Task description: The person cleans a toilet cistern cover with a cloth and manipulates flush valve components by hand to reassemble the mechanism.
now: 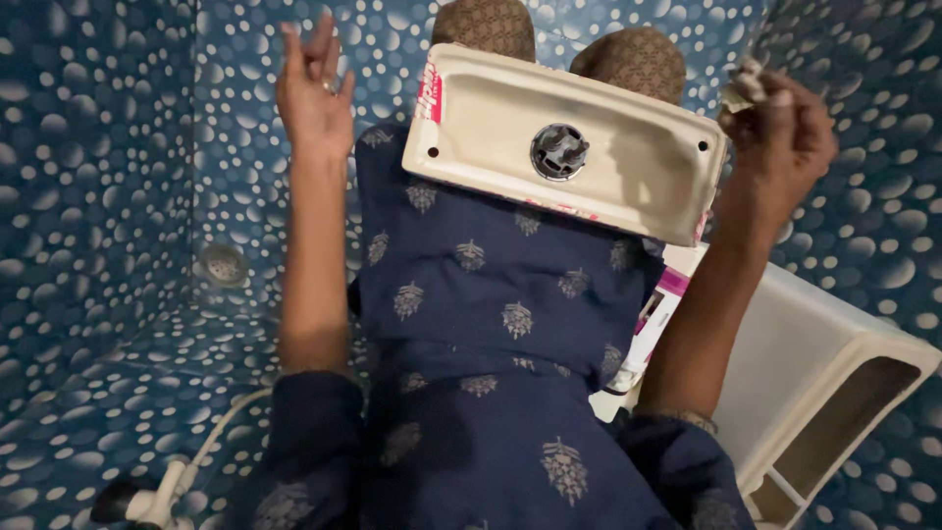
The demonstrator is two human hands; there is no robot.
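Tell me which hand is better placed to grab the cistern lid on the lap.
Left. The left hand is open and empty beside the lid; the right hand already pinches a small pale object.

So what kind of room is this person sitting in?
Most likely a bathroom or washroom. The blue tiles with white bubble spots cover both floor and walls, a round floor drain sits by the wall, and a cream cistern lid with a flush fitting lies across the person's lap.

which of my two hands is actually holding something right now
Your right hand: its fingers are closed around a small pale object beside the cream cistern lid on your lap. Your left hand is raised with its fingers spread and nothing in it.
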